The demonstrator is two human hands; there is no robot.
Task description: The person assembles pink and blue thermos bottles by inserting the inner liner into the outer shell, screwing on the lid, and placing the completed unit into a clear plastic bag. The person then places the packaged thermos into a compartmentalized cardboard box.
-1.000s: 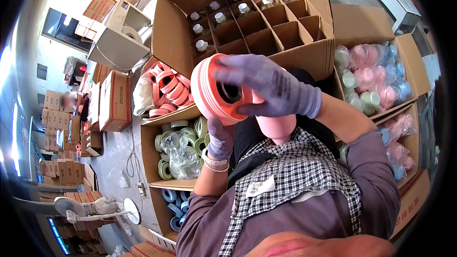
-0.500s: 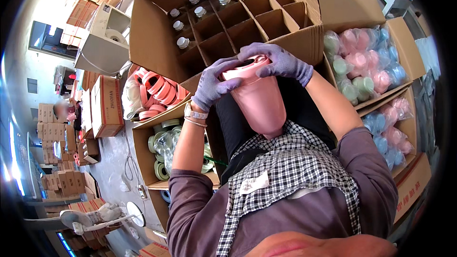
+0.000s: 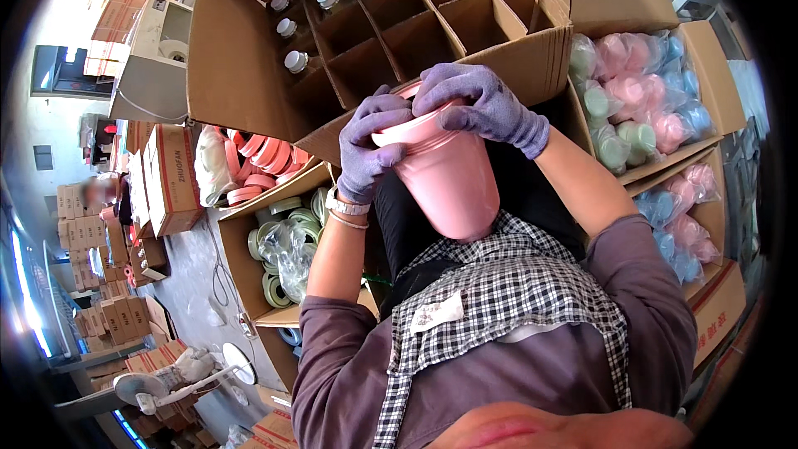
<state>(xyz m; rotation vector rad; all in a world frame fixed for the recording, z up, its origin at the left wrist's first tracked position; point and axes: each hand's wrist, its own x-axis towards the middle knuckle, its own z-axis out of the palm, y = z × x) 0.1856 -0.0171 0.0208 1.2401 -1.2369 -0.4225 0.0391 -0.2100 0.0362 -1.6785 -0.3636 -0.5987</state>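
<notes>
A pink tapered plastic container (image 3: 449,179) with a wide rim collar hangs tilted over my lap, its narrower end toward my checked apron. My left hand (image 3: 370,150), in a purple glove, is wrapped round the left side of the rim. On the far right side of the rim, my gloved right hand (image 3: 486,108) grips with its thumb on the outside and its fingers curled over the top. Those fingers hide much of the container's mouth. Just beyond both hands stands a divided carton (image 3: 532,66) holding several clear bottles with white caps (image 3: 297,61).
Boxes of bagged pink, blue and green cups (image 3: 636,91) stand to the right. At left are coral-red rings (image 3: 270,154) and a carton of pale green rings (image 3: 278,287). A white fan (image 3: 239,363) and stacked cartons (image 3: 125,320) are farther left. Another person (image 3: 100,195) is in the background.
Both hands still hold the container, which has tilted slightly. My left hand has shifted a little left and down, and my right fingers have moved over the mouth. The surroundings have shifted left in view.
</notes>
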